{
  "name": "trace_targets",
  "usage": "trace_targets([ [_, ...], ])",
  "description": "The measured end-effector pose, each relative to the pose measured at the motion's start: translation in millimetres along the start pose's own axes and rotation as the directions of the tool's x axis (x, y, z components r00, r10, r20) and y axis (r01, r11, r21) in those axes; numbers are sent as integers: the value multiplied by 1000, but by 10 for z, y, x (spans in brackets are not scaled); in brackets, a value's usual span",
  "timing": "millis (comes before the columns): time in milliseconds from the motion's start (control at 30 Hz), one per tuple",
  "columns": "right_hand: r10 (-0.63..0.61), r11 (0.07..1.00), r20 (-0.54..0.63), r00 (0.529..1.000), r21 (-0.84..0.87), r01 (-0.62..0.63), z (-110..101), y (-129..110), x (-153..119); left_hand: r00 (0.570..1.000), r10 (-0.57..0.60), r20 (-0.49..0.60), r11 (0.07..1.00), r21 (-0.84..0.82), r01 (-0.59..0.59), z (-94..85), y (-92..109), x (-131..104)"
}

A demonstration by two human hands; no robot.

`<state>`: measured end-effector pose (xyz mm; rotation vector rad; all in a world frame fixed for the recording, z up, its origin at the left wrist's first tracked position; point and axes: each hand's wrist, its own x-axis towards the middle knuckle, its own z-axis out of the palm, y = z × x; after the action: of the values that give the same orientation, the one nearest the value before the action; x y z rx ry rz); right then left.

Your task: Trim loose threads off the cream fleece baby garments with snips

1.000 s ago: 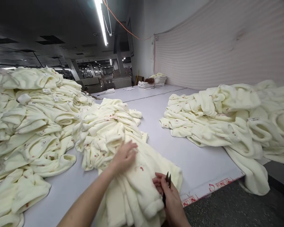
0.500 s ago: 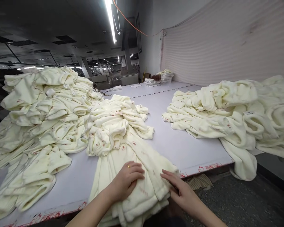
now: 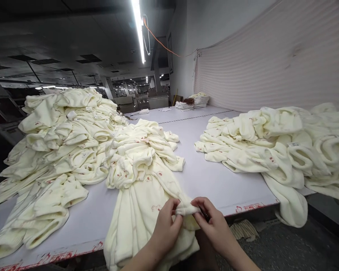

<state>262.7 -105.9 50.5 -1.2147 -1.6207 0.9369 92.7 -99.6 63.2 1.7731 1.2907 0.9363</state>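
Head view: left hand (image 3: pixel 166 226) and right hand (image 3: pixel 214 226) meet over the cream garment (image 3: pixel 147 210), fingers (image 3: pixel 173 207) nearly closed, pinching a bunched fold of its fabric between them at the near edge of the counter (image 3: pixel 214 180). Something dark shows just under the right fingers, too small to identify. Both forearms are cut off below. Cream heaps lie beyond the fingers: left pile (image 3: pixel 62 143), right pile (image 3: pixel 279 143).

Ahead and right of your hands (image 3: pixel 186 222), bare table (image 3: pixel 211 177) gives you open passage; garment heaps block you to the left (image 3: pixel 62 143), straight ahead (image 3: pixel 138 154) and far right (image 3: pixel 277 143).
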Motion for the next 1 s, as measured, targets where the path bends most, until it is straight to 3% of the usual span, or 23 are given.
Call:
trace_targets([
  [67, -3, 996, 10, 1000, -93, 4, -48, -20, -13, 996, 43, -72, 999, 3, -43, -6, -38, -11],
  [200, -53, 964, 27, 998, -260, 58, -51, 22, 4, 987, 112, -113, 992, -45, -117, -70, -88, -40],
  [400, -98, 952, -95, 991, -298, 65, 18, 4, 83, 990, 129, -57, 990, -49, -132, -134, -95, -42],
  [567, -129, 930, 81, 988, -337, 149, -69, -130, 18, 992, 111, -66, 986, -115, -118, -149, -141, -60],
  [700, -193, 865, 51, 980, -463, 194, -105, -143, -48, 992, 98, -76, 976, -185, -111, -117, -161, -58],
  [833, -186, 874, 101, 977, -437, 211, -78, -131, -50, 993, 98, -70, 977, -183, -109, -98, -147, -53],
  [1000, -134, 919, 60, 989, -366, 147, -68, -154, -10, 995, 65, -71, 967, -242, -80, -98, -148, -56],
])
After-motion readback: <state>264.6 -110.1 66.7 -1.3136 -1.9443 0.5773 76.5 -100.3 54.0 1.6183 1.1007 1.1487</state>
